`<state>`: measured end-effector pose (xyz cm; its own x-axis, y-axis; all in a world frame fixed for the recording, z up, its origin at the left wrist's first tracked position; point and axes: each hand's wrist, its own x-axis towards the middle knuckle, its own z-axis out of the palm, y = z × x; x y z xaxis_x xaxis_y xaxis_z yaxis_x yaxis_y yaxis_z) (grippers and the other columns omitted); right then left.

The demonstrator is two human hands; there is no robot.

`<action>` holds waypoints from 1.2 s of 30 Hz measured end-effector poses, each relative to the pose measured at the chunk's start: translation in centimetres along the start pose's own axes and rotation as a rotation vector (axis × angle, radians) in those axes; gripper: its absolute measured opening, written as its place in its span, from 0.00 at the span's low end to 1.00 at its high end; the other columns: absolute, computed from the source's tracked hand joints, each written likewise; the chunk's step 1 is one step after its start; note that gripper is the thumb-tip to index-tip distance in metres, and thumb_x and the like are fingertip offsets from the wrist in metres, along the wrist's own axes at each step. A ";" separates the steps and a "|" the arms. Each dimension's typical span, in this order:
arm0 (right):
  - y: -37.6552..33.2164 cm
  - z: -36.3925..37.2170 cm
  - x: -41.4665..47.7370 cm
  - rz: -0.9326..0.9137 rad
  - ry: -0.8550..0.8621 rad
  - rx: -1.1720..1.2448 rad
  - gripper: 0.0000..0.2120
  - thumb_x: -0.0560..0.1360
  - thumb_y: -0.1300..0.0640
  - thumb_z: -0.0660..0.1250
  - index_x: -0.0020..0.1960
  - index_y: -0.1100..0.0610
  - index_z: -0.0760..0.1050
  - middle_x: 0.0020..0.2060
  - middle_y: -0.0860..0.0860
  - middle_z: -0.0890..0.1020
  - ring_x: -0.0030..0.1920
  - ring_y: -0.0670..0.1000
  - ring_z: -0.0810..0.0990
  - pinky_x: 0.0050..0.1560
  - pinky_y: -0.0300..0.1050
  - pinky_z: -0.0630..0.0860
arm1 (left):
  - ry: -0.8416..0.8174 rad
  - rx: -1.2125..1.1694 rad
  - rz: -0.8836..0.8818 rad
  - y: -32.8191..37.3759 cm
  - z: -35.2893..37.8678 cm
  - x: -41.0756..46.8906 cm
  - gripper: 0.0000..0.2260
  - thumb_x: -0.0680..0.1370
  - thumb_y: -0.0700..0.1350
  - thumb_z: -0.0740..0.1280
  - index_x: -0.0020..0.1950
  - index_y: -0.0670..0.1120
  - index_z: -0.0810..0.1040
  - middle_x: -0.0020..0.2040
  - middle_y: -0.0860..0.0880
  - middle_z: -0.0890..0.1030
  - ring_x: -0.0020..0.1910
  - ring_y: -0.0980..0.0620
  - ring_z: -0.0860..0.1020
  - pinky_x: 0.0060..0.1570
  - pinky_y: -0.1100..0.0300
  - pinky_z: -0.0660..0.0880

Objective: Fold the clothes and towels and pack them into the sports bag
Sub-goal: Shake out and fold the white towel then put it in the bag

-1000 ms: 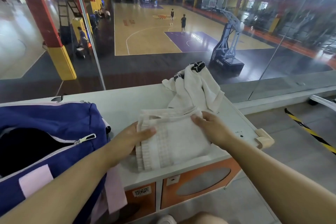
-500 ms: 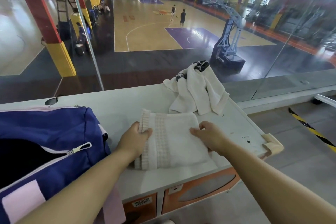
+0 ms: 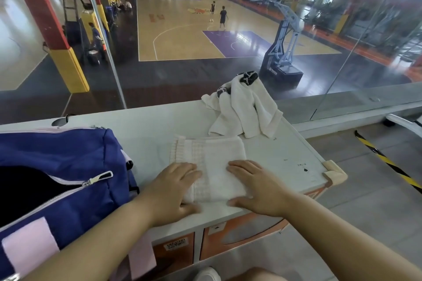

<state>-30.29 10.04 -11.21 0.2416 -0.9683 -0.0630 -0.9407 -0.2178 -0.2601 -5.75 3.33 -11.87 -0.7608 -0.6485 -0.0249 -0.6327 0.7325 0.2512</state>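
Note:
A folded white towel (image 3: 212,162) lies flat on the white counter (image 3: 146,125). My left hand (image 3: 173,189) presses on its near left part with fingers spread, thumb at the near edge. My right hand (image 3: 253,187) lies flat on its near right part. Behind the towel sits a crumpled heap of white cloth with a black patterned piece (image 3: 244,107). The blue sports bag (image 3: 68,162) with pink trim stands at the left, its zip open and the inside dark.
A glass wall runs just behind the counter, with a basketball court below. The counter ends at a padded corner (image 3: 334,172) on the right. Beyond it is grey floor with a yellow-black striped strip (image 3: 388,164). Orange cabinet doors (image 3: 239,237) sit under the counter.
Both hands slid toward me from the towel's sides onto its near part and now lie flat on it. The towel lies flatter and squarer than a second ago.

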 end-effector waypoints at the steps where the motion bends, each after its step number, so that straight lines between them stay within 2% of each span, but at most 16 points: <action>1: 0.2 0.2 -0.2 0.011 -0.009 0.006 0.39 0.70 0.36 0.66 0.75 0.52 0.59 0.73 0.47 0.62 0.73 0.49 0.60 0.73 0.49 0.60 | 0.021 -0.011 0.000 0.0 0.0 0.0 0.38 0.71 0.70 0.57 0.75 0.51 0.58 0.76 0.52 0.58 0.74 0.53 0.55 0.67 0.66 0.44; 4: 0.1 0.2 -0.6 -0.001 0.066 -0.028 0.33 0.73 0.43 0.67 0.73 0.54 0.62 0.71 0.49 0.68 0.70 0.52 0.66 0.70 0.47 0.64 | 0.070 -0.067 -0.006 0.3 -0.2 -0.2 0.28 0.75 0.56 0.61 0.73 0.51 0.63 0.73 0.52 0.65 0.71 0.53 0.62 0.68 0.66 0.55; 6: -0.4 -0.4 -0.8 0.016 0.103 -0.014 0.26 0.74 0.45 0.66 0.69 0.52 0.66 0.64 0.50 0.75 0.63 0.52 0.73 0.61 0.44 0.68 | 0.093 -0.116 -0.049 0.5 -0.7 -0.4 0.25 0.71 0.56 0.59 0.68 0.53 0.69 0.65 0.53 0.74 0.63 0.53 0.72 0.62 0.60 0.69; 8: -0.8 -1.5 -1.3 0.090 0.085 0.101 0.21 0.74 0.44 0.65 0.65 0.49 0.68 0.54 0.49 0.79 0.52 0.52 0.77 0.50 0.44 0.70 | 0.112 -0.225 -0.119 0.7 -1.6 -0.6 0.20 0.70 0.57 0.60 0.61 0.55 0.73 0.55 0.54 0.80 0.51 0.53 0.77 0.52 0.56 0.75; 10: -0.7 -2.4 -1.6 0.172 0.035 0.257 0.17 0.75 0.42 0.65 0.60 0.46 0.69 0.48 0.49 0.79 0.46 0.50 0.77 0.47 0.45 0.72 | 0.110 -0.350 -0.177 0.6 -2.2 -0.7 0.20 0.69 0.62 0.62 0.56 0.55 0.75 0.48 0.55 0.81 0.45 0.55 0.79 0.47 0.55 0.76; 12: -0.5 -2.7 -1.6 0.238 0.019 0.414 0.12 0.74 0.43 0.65 0.55 0.47 0.72 0.46 0.49 0.80 0.45 0.50 0.77 0.48 0.47 0.74 | 0.107 -0.438 -0.224 0.5 -2.5 -0.6 0.20 0.68 0.67 0.63 0.52 0.56 0.76 0.43 0.55 0.82 0.41 0.56 0.79 0.44 0.56 0.77; 15: -0.7 -2.7 -1.2 0.319 0.040 0.552 0.11 0.74 0.44 0.66 0.49 0.51 0.74 0.45 0.50 0.80 0.45 0.51 0.78 0.46 0.48 0.74 | 0.135 -0.448 -0.321 0.7 -2.6 0.6 0.16 0.70 0.64 0.66 0.45 0.53 0.77 0.39 0.53 0.81 0.39 0.54 0.78 0.42 0.54 0.77; 18: -0.4 -2.6 -0.1 0.430 0.032 0.570 0.15 0.74 0.43 0.66 0.45 0.55 0.74 0.45 0.53 0.77 0.45 0.54 0.77 0.41 0.46 0.71 | 0.096 -0.414 -0.440 0.5 -2.8 2.3 0.15 0.70 0.62 0.67 0.44 0.51 0.76 0.43 0.50 0.79 0.40 0.52 0.77 0.39 0.56 0.74; 20: 0.0 -2.5 0.8 0.509 0.007 0.569 0.16 0.73 0.42 0.65 0.46 0.56 0.73 0.48 0.54 0.74 0.46 0.55 0.76 0.41 0.46 0.72 | 0.044 -0.406 -0.531 0.2 -2.9 3.3 0.18 0.68 0.64 0.67 0.47 0.52 0.73 0.50 0.48 0.75 0.44 0.50 0.75 0.38 0.57 0.71; 23: 0.1 -2.5 1.7 0.587 0.001 0.541 0.18 0.73 0.42 0.66 0.51 0.55 0.71 0.51 0.53 0.73 0.47 0.54 0.74 0.40 0.44 0.69 | -0.070 -0.363 -0.676 0.0 -2.9 4.4 0.32 0.66 0.67 0.66 0.62 0.50 0.67 0.59 0.44 0.71 0.55 0.44 0.74 0.49 0.53 0.73; 24: 0.0 -2.6 2.0 0.602 0.008 0.552 0.18 0.73 0.43 0.67 0.52 0.55 0.69 0.51 0.53 0.73 0.47 0.53 0.74 0.39 0.43 0.68 | -0.099 -0.361 -0.701 0.2 -3.1 4.7 0.35 0.66 0.66 0.67 0.65 0.47 0.65 0.61 0.44 0.72 0.55 0.44 0.73 0.49 0.54 0.72; 26: -0.2 -2.8 2.4 0.632 0.024 0.588 0.19 0.72 0.45 0.69 0.54 0.55 0.67 0.49 0.51 0.74 0.46 0.51 0.74 0.38 0.43 0.69 | -0.127 -0.397 -0.715 0.7 -3.6 5.1 0.31 0.69 0.62 0.69 0.62 0.43 0.69 0.56 0.45 0.75 0.50 0.47 0.74 0.43 0.57 0.70; 28: -0.2 -3.1 2.6 0.658 0.020 0.641 0.21 0.70 0.48 0.71 0.55 0.55 0.65 0.47 0.50 0.74 0.46 0.51 0.74 0.39 0.44 0.71 | -0.144 -0.466 -0.709 0.9 -4.1 5.3 0.21 0.69 0.57 0.71 0.52 0.43 0.74 0.45 0.47 0.76 0.42 0.49 0.75 0.36 0.59 0.69; 30: -0.2 -3.5 2.6 0.691 -0.016 0.742 0.26 0.68 0.52 0.74 0.58 0.56 0.64 0.51 0.52 0.73 0.50 0.53 0.75 0.43 0.47 0.76 | -0.161 -0.594 -0.725 0.7 -4.1 5.1 0.17 0.67 0.53 0.75 0.44 0.44 0.75 0.39 0.48 0.76 0.37 0.51 0.75 0.33 0.60 0.69; 33: -0.3 -3.8 2.3 0.680 -0.087 0.765 0.27 0.66 0.55 0.76 0.59 0.58 0.67 0.54 0.54 0.74 0.54 0.56 0.76 0.54 0.54 0.78 | -0.155 -0.713 -0.728 0.4 -4.2 4.2 0.20 0.63 0.50 0.79 0.47 0.41 0.77 0.42 0.45 0.79 0.40 0.50 0.77 0.33 0.60 0.70; 36: -0.5 -4.1 1.6 0.575 -0.120 0.664 0.24 0.62 0.54 0.77 0.55 0.58 0.75 0.51 0.56 0.79 0.52 0.56 0.78 0.56 0.56 0.77 | -0.144 -0.739 -0.668 0.4 -4.1 3.4 0.19 0.61 0.47 0.79 0.47 0.42 0.78 0.45 0.45 0.81 0.44 0.50 0.79 0.41 0.58 0.75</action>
<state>-30.40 8.08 -7.19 -0.1678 -0.8787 -0.4470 -0.6007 0.4506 -0.6603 -8.06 0.59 -7.92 -0.3236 -0.8126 -0.4847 -0.7251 -0.1161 0.6788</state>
